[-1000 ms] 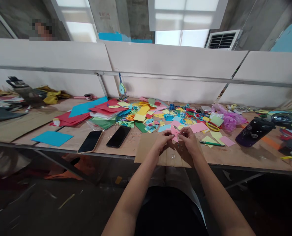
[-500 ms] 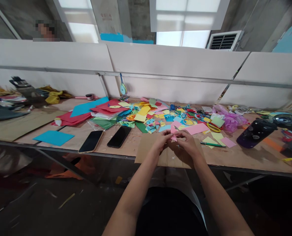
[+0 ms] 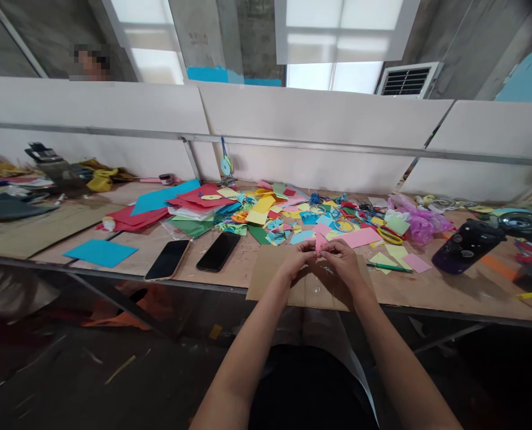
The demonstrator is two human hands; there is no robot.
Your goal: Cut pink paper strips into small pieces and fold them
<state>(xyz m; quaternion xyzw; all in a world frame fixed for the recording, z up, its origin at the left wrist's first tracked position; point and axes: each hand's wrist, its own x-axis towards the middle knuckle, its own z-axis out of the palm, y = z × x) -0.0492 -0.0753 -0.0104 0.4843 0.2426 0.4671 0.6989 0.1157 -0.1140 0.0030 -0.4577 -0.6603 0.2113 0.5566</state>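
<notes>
My left hand (image 3: 295,261) and my right hand (image 3: 344,261) meet over a brown cardboard sheet (image 3: 266,276) at the table's front edge. Both pinch a small pink piece of paper (image 3: 320,241), which sticks up between the fingertips. Just beyond the hands lies a heap of coloured paper scraps (image 3: 288,215) in yellow, blue, green and pink. A larger pink sheet (image 3: 360,236) lies right behind my right hand.
Two dark phones (image 3: 168,260) (image 3: 218,251) lie left of the cardboard, a blue sheet (image 3: 100,252) farther left. Red and blue sheets (image 3: 158,206) are stacked behind. A green pen (image 3: 387,267), yellow scissors (image 3: 388,235) and a dark bottle (image 3: 465,245) lie to the right. Someone sits behind the white partition (image 3: 293,119).
The hands have turned the pink paper so it now stands up between the fingertips. The view has dipped slightly; the hands stay in the same spot over the cardboard.
</notes>
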